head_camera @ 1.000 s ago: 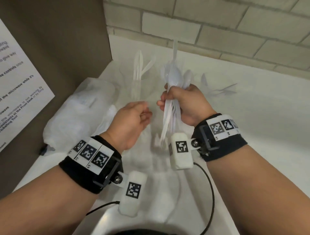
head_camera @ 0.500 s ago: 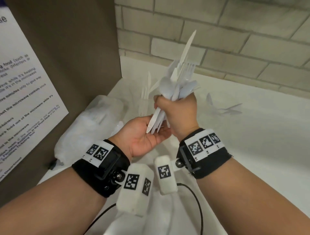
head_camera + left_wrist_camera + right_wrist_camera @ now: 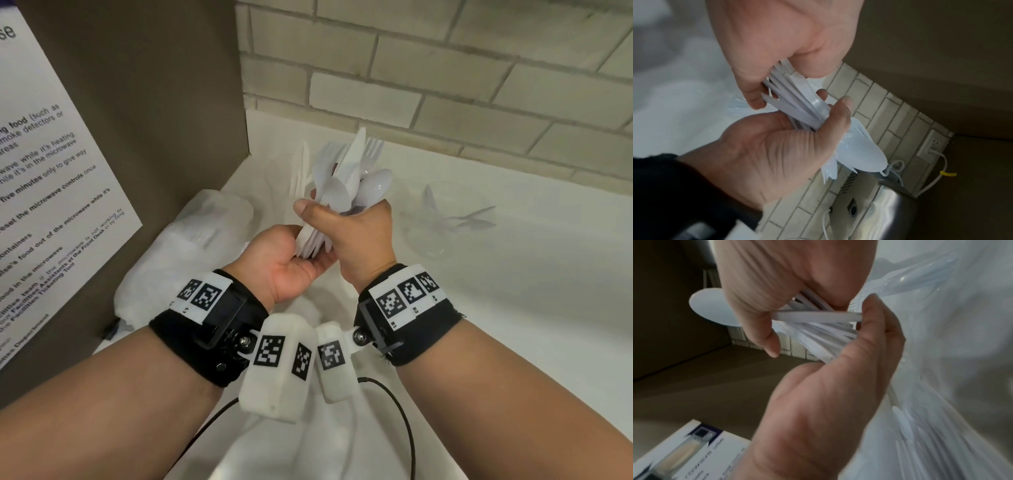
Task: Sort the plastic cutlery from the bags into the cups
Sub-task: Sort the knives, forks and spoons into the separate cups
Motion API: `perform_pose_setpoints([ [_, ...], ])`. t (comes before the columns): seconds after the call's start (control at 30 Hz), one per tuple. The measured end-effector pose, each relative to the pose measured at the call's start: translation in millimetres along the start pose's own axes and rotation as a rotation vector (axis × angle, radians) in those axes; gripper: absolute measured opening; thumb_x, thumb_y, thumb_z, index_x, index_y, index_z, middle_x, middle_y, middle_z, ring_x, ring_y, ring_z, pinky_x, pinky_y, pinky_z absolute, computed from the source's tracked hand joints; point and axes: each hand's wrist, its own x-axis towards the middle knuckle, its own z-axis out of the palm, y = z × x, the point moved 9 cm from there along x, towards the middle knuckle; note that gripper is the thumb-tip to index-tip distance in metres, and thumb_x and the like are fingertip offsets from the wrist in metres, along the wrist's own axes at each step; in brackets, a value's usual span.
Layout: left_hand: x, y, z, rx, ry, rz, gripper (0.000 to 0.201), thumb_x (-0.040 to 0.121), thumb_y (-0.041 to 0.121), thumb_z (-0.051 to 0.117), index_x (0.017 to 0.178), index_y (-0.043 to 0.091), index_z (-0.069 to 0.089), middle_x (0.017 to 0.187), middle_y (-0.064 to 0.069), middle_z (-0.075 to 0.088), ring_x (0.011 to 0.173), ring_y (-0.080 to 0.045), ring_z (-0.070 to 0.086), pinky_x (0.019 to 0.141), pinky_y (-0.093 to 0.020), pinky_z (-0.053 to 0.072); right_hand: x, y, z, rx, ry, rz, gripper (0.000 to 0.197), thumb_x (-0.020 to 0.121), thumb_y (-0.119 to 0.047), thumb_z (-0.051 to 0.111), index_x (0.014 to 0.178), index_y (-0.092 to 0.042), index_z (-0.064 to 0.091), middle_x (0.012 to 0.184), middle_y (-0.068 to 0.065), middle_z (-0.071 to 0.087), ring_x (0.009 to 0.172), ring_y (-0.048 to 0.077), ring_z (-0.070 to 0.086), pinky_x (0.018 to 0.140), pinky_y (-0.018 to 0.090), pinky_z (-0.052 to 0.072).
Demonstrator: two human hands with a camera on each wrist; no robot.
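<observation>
Cutlery bundle [image 3: 346, 185] — right hand [image 3: 356, 236] gripping, left hand [image 3: 284, 260] cupping

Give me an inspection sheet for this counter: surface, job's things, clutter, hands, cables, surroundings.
Surface: white counter.
Job's things: bundle of cutlery, spoons, forks and a knife mixed; clear cup with a few pieces, right; cup with knives behind; bags left.
Clutter: nothing seen.
Hands: right hand grips the bundle; left hand cups the handle ends from below.
Cables: black wrist-camera cable; white cords by a wall socket.
Surroundings: brick wall, brown panel, microwave notice.
</observation>
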Motion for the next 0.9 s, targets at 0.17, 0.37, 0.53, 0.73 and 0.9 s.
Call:
perform_pose_setpoints([
  [0.17,-4,4,6,0.028,-0.009,0.042,0.031,0.100,0.026,0.045,0.120,0.012,0.065,0.113,-0.011,0.072,0.101,-0.022,0.069,0.079,-0.035,0.058,0,1,7,-0.028,-0.040,0.001,0.022,0.063,0.000,0.082,0.080,0.004,0.069,0.077,0.014,0.071,0.075,0.024,0.071,0.075,0.045,0.060],
  [0.37,-6,0,-8,0.166,0.053,0.022,0.046,0.103,0.042,0.032,0.105,0.009,0.064,0.109,-0.013,0.066,0.101,-0.028,0.059,0.096,-0.041,0.047,5,0,7,-0.074,-0.068,0.038,0.017,0.071,0.001,0.074,0.075,-0.014,0.069,0.066,0.002,0.068,0.065,0.026,0.069,0.071,0.047,0.060],
  [0.53,-27,64,13,0.298,-0.280,0.556,0.092,0.067,0.066,0.067,0.144,0.029,0.031,0.136,-0.012,0.051,0.128,-0.028,0.050,0.105,-0.042,0.042,0,3,12,-0.317,-0.226,0.045,0.015,0.069,0.008,0.067,0.071,-0.006,0.063,0.058,0.004,0.060,0.050,0.018,0.060,0.052,0.030,0.052],
  [0.73,-48,75,39,0.877,-0.262,0.881,0.107,0.051,0.039,0.091,0.138,0.036,0.029,0.131,-0.006,0.049,0.120,-0.012,0.054,0.102,-0.035,0.047,-14,17,42,-0.663,-0.428,-0.010,0.020,0.073,0.003,0.064,0.088,-0.009,0.059,0.072,0.000,0.060,0.064,0.015,0.060,0.056,0.029,0.054],
  [0.9,-48,80,28,0.890,-0.018,0.957,0.049,0.070,0.017,0.081,0.112,0.024,0.057,0.100,0.004,0.063,0.088,-0.004,0.062,0.087,-0.025,0.052,-21,19,55,-0.856,-0.499,-0.159,0.012,0.076,-0.007,0.066,0.082,-0.012,0.056,0.073,0.001,0.056,0.071,0.021,0.060,0.060,0.030,0.045],
])
